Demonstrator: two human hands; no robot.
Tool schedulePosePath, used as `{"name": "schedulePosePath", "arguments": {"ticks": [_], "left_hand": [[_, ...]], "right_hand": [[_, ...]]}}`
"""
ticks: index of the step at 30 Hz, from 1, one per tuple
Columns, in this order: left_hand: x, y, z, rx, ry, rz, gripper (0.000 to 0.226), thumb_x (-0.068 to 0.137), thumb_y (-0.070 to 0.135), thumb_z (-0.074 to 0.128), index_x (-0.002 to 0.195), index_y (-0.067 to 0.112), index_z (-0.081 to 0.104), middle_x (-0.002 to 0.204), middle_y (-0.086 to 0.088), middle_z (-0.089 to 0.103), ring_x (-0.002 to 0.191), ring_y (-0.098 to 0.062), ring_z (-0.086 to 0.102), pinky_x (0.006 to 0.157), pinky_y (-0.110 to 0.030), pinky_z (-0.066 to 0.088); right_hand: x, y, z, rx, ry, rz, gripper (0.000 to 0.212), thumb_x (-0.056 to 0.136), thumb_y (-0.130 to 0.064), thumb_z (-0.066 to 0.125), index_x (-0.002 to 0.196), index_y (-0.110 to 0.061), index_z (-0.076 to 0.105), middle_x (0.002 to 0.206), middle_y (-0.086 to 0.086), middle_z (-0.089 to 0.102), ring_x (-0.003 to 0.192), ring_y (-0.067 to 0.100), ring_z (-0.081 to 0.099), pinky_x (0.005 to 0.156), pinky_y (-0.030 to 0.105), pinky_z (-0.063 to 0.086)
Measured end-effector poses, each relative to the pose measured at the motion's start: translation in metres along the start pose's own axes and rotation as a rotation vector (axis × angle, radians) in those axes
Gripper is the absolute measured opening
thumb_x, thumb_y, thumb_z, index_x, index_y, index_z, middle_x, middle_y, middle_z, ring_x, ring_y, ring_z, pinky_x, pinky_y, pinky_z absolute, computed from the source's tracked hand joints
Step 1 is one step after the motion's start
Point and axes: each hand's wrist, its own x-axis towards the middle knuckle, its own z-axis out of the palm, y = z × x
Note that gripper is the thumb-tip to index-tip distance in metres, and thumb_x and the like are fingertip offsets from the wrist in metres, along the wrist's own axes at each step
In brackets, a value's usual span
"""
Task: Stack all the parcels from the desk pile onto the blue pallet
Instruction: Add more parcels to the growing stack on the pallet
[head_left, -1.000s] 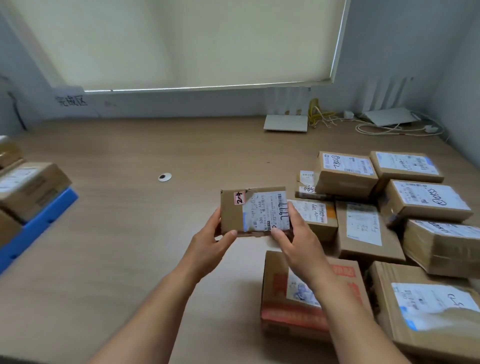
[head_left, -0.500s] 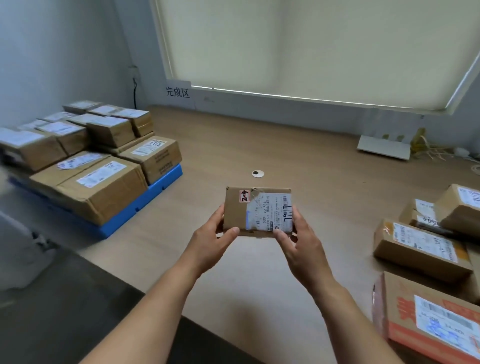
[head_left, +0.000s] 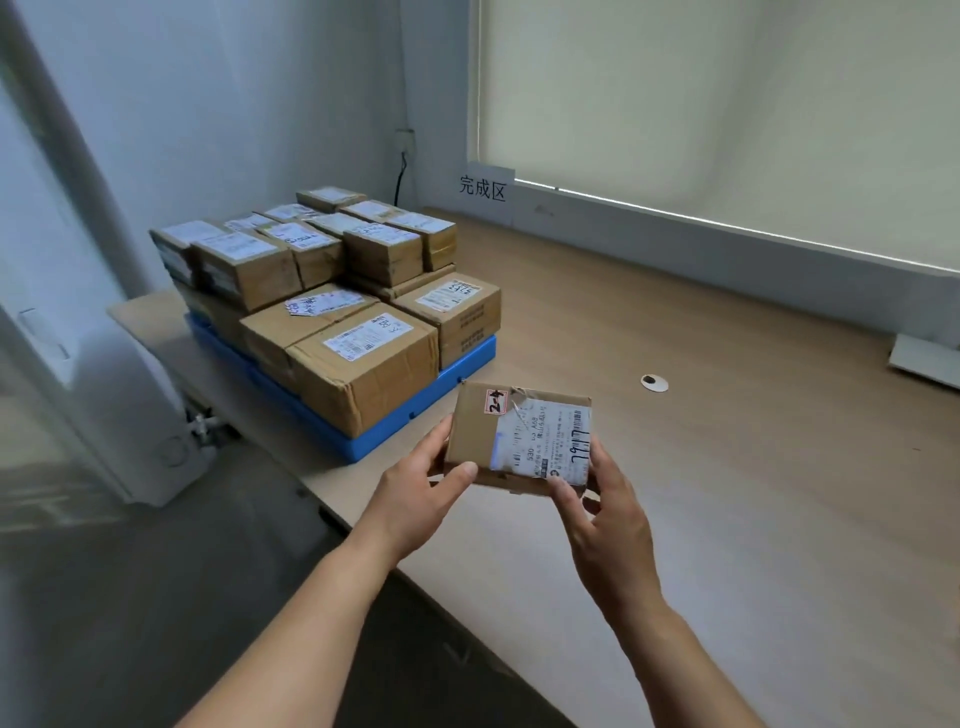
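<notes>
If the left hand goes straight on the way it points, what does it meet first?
Beyond the small brown cardboard parcel that the left hand holds, probably only the wooden desk; the blue pallet seems left of that line, though depth is unclear.

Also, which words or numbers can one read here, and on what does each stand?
"完成区": white sign on the wall.
"2-4": red-edged sticker on the held parcel.
"530": shipping label of that parcel; its handwritten digits and fine print are unclear.
Labels of the stacked parcels on the blue pallet: too small to read.
</notes>
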Motion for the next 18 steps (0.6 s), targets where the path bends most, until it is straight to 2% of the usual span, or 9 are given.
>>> {"name": "schedulePosePath", "arguments": {"ticks": [4, 10, 18], "left_hand": [[0.019, -0.017, -0.035, -0.024, 0.082, -0.035, 0.059, 0.093, 0.028, 0.056, 0.144, 0.040, 0.027, 0.130, 0.017, 0.048, 0.111, 0.003, 0.048, 0.095, -0.016, 0.037], [0.060, -0.034, -0.098, 0.067, 0.124, -0.054, 0.058, 0.094, 0.029, 0.054, 0.142, 0.046, 0.024, 0.126, 0.024, 0.043, 0.119, 0.002, 0.039, 0.098, -0.019, 0.030], [0.137, -0.056, -0.162, 0.113, 0.167, -0.089, 0.058, 0.094, 0.029, 0.054, 0.144, 0.042, 0.027, 0.133, 0.019, 0.048, 0.120, 0.000, 0.046, 0.102, -0.020, 0.033]], "right_hand": [[0.026, -0.017, 0.038, 0.002, -0.035, -0.055, 0.058, 0.090, -0.031, 0.059, 0.143, -0.020, 0.038, 0.128, 0.000, 0.056, 0.111, 0.013, 0.053, 0.091, 0.038, 0.051], [0.074, -0.044, 0.105, 0.071, -0.048, -0.081, 0.057, 0.090, -0.038, 0.056, 0.142, -0.023, 0.040, 0.128, -0.004, 0.057, 0.112, 0.011, 0.053, 0.090, 0.039, 0.051], [0.146, -0.076, 0.169, 0.149, -0.068, -0.073, 0.055, 0.090, -0.038, 0.056, 0.141, -0.024, 0.041, 0.129, -0.003, 0.056, 0.114, 0.011, 0.053, 0.089, 0.034, 0.052]]}}
